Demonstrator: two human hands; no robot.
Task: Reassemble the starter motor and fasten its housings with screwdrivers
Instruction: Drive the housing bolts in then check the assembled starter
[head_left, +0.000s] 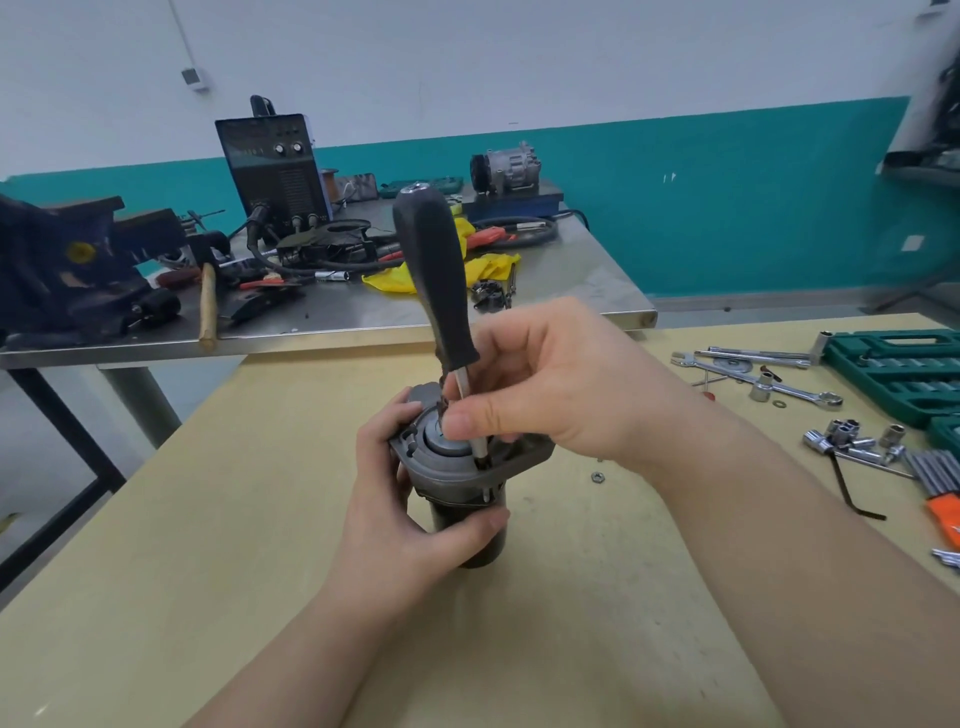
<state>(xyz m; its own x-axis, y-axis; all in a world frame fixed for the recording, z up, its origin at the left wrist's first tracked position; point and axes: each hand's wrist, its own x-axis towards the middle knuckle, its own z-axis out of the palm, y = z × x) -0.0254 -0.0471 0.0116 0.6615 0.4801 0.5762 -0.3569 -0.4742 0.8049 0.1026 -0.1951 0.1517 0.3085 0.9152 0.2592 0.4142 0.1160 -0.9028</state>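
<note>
The starter motor (457, 475) stands upright on the wooden table (208, 519), its grey housing on top and its dark round body below. My left hand (410, 525) grips the motor from the left, thumb across the dark body. A screwdriver (436, 270) with a long black handle stands nearly upright over the housing, its tip down in the housing's near right side. My right hand (540, 384) pinches the screwdriver's metal shaft just below the handle.
Wrenches (753, 374), loose sockets (852, 439), hex keys (935, 470) and a green socket case (904, 364) lie at the table's right. A small nut (597, 476) sits right of the motor. Behind stands a steel bench (363, 312) with a vise, a welder, a hammer and yellow cloth.
</note>
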